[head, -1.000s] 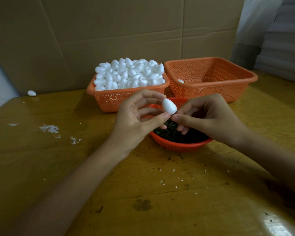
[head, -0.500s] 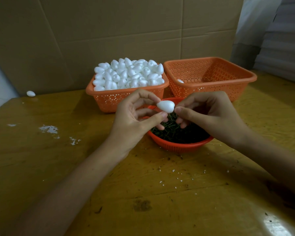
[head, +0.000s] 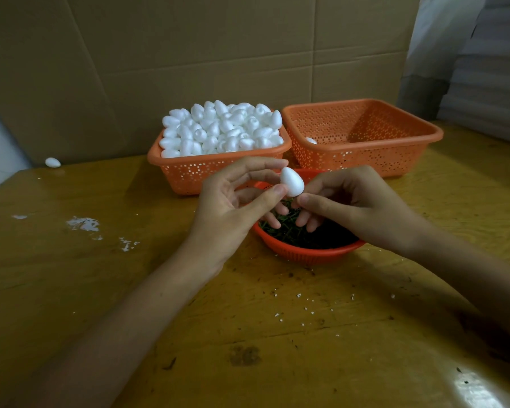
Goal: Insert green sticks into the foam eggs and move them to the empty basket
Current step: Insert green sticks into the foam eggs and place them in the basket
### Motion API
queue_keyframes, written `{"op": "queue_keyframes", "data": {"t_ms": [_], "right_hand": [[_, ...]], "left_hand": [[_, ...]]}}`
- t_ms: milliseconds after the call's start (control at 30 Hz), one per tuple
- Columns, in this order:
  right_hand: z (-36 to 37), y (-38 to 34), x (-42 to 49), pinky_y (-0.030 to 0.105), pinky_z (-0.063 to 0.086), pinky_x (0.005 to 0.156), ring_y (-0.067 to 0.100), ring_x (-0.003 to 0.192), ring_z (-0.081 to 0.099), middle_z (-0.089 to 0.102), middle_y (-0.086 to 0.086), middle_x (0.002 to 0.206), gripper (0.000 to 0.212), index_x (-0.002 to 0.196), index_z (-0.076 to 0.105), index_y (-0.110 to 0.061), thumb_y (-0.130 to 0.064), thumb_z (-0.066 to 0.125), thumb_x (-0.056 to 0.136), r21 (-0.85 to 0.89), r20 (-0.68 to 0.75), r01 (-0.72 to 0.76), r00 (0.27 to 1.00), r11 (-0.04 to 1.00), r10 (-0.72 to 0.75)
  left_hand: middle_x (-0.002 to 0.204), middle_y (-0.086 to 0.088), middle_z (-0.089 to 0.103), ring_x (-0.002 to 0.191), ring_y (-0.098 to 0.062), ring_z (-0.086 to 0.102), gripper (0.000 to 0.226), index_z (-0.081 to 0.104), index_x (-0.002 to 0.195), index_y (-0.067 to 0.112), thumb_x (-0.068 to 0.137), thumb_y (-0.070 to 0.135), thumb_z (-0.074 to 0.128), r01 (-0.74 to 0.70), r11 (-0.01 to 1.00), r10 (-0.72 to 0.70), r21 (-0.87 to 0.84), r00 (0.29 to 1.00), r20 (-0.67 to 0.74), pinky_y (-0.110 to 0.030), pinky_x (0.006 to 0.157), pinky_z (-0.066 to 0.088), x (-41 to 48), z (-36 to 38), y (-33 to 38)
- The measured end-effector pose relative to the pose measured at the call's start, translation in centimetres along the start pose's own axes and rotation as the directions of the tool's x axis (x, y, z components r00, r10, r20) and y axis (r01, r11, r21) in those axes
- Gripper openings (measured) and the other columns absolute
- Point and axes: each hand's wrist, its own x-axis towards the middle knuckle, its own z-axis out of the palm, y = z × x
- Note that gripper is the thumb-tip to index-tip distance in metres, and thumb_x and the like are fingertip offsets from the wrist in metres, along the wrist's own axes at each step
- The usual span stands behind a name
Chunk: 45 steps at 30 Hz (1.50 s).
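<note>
1. Foam egg (head: 291, 184) is up in the air over our red bowl (head: 306, 255) of green sticks (head: 289, 230).
2. Our left hand (head: 227, 213) pinches it with thumb and finger.
3. Our right hand (head: 359, 210) pinches its low tip.

Matt white foam egg (head: 292, 185), perforated orange plastic baskets (head: 362, 134), glossy varnished wooden table (head: 100, 290), matt cardboard backdrop (head: 189, 54)

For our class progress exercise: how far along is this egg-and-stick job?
Done: a lone egg lies in the right basket. In hand: the left hand holds a foam egg, the right hand pinching its narrow end; no stick visible. Left: the heaped left basket.
</note>
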Motion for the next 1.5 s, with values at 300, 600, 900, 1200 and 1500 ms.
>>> {"op": "queue_keyframes", "data": {"t_ms": [300,600,900,1200,1500], "right_hand": [[-1.5,-0.4,0.3,0.033,0.063,0.070,0.030,0.072,0.075,0.076,0.013,0.086,0.019,0.101,0.070,0.001,-0.016,0.062,0.101,0.103,-0.244,0.026,0.970,0.994,0.000],[-6.5,3.2,1.4,0.027,0.058,0.060,0.020,0.065,0.070,0.074,0.007,0.084,0.024,0.094,0.067,-0.011,-0.028,0.055,0.106,-0.085,-0.453,-0.166,0.885,0.982,0.110],[-8.2,6.5,1.8,0.031,0.051,0.055,0.008,0.054,0.061,0.066,0.005,0.074,0.031,0.088,0.066,-0.010,-0.032,0.055,0.106,-0.162,-0.519,-0.309,0.835,0.937,0.186],[-8.3,6.3,1.7,0.031,0.051,0.056,0.016,0.059,0.062,0.067,0.009,0.076,0.040,0.085,0.066,-0.006,-0.038,0.054,0.106,-0.187,-0.508,-0.326,0.839,0.927,0.193],[-8.1,6.2,1.7,0.037,0.054,0.060,0.025,0.064,0.065,0.068,0.016,0.081,0.040,0.088,0.065,-0.003,-0.031,0.048,0.110,-0.194,-0.510,-0.297,0.844,0.935,0.163]], "left_hand": [[0.096,-0.019,0.072,0.083,-0.027,0.071,0.011,0.071,0.105,0.005,0.094,0.003,0.071,-0.038,0.997,0.037,0.074,0.999,0.012,-0.038,0.058,0.061,-0.3,0.4,0.0],[0.086,-0.013,0.073,0.080,-0.027,0.070,0.010,0.071,0.093,0.006,0.099,0.008,0.063,-0.040,0.999,0.039,0.021,0.998,0.056,-0.037,0.056,0.057,-0.3,0.2,0.2],[0.085,-0.011,0.073,0.080,-0.025,0.070,0.015,0.071,0.093,0.008,0.095,0.021,0.065,-0.024,0.999,0.026,-0.032,0.998,0.060,-0.033,0.055,0.056,-0.2,0.3,0.2],[0.084,-0.012,0.072,0.079,-0.025,0.069,0.009,0.069,0.095,0.004,0.098,0.008,0.061,-0.008,1.000,0.009,-0.025,0.999,0.048,-0.032,0.055,0.056,-0.2,0.3,0.3],[0.084,-0.012,0.073,0.078,-0.023,0.069,0.014,0.063,0.108,0.003,0.097,0.009,0.061,0.027,0.997,-0.025,-0.075,0.999,0.038,-0.030,0.055,0.055,-0.2,0.4,0.5]]}}
